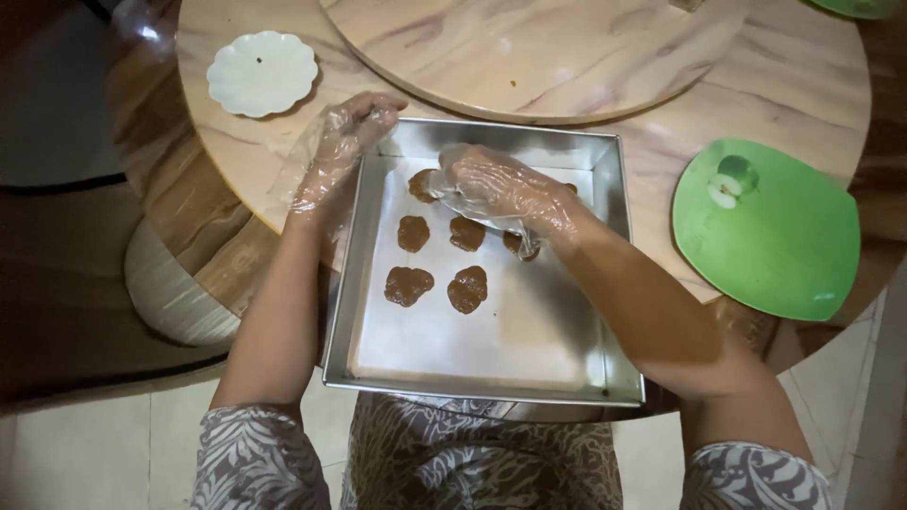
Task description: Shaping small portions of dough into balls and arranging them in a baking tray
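Nearest the camera are the person's patterned sleeves and lap, with pale floor tiles to either side. Just beyond, a square metal baking tray (605, 312) sits at the near edge of the round wooden bench (236, 161), its near rim overhanging toward the lap. The tray floor is lined with pale paper, and the near half of it is bare.

Further in, brown dough pieces (408, 284) lie flat on the paper in loose rows — two larger ones nearest, smaller ones behind them, each apart from its neighbours.

Both hands wear thin clear plastic gloves. The right hand (501, 189) reaches in over the far middle of the tray, palm down, fingers curled loosely and pointing left, above the rear row of dough; it partly hides a piece or two beneath it. Whether it grips any dough I cannot tell — the glove and knuckles cover the fingertips. The left hand (340, 142) rests at the tray's far left corner, fingers relaxed and partly open, touching the rim and clasping nothing.

Beyond the tray, a green round lid (765, 236) with a knob lies on the bench to the right. A small white scalloped dish (262, 73) sits at the far left, and a raised round wooden turntable (529, 57) fills the middle of the bench.
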